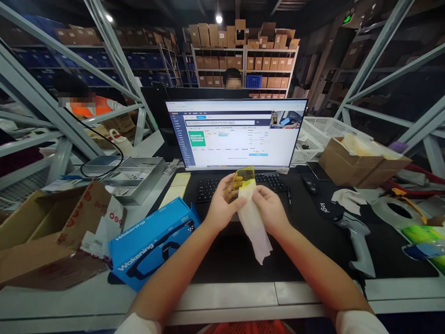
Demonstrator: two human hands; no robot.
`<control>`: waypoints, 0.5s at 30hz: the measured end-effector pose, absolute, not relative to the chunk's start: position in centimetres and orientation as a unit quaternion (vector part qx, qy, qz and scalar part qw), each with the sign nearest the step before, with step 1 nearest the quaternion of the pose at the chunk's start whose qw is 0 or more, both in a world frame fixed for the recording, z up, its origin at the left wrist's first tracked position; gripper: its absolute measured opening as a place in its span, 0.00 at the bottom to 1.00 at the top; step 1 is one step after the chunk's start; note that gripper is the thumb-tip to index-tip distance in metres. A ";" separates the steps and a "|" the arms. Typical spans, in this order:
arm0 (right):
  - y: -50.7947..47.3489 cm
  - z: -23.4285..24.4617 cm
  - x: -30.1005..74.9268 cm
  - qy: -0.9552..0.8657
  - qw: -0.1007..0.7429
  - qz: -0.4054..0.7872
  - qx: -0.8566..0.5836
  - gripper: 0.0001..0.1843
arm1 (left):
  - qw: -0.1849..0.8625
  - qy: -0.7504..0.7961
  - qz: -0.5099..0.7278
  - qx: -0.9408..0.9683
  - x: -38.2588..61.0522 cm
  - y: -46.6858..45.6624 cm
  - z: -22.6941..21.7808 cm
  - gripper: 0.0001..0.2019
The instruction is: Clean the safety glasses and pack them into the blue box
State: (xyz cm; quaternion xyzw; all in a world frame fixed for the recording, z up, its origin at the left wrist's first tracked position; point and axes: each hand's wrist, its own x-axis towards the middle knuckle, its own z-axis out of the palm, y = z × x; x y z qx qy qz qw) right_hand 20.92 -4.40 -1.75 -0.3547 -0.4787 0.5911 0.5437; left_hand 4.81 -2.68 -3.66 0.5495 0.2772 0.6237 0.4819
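And there, left hand (222, 204) and right hand (271, 208) pinch the white sleeve (255, 227) between them, its length running near to far, yellow see-through piece (247, 173) at the far end, left fingers (227, 191) behind.

"Wakening" stands on two faces of the blue box (151, 253); text on the monitor (217, 160) is unclear.

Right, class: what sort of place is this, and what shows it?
Probably a warehouse workstation: background shelves stacked with cardboard boxes, plus a handheld scanner and an open carton in the foreground.
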 end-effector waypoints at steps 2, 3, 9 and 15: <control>-4.2 -1.8 21.2 -0.475 0.572 0.557 -0.370 0.32 | 0.462 0.315 0.626 0.544 4.9 -2.6 -3.6 0.25; -4.1 -1.9 21.3 -0.478 0.578 0.546 -0.374 0.32 | 0.448 0.329 0.623 0.551 4.9 -2.5 -3.6 0.22; -3.8 -2.4 21.1 -0.504 0.576 0.521 -0.378 0.31 | 0.351 0.370 0.624 0.592 4.9 -2.3 -3.6 0.14; -3.5 -2.6 21.0 -0.507 0.583 0.510 -0.378 0.26 | 0.350 0.360 0.665 0.553 5.0 -2.1 -3.9 0.19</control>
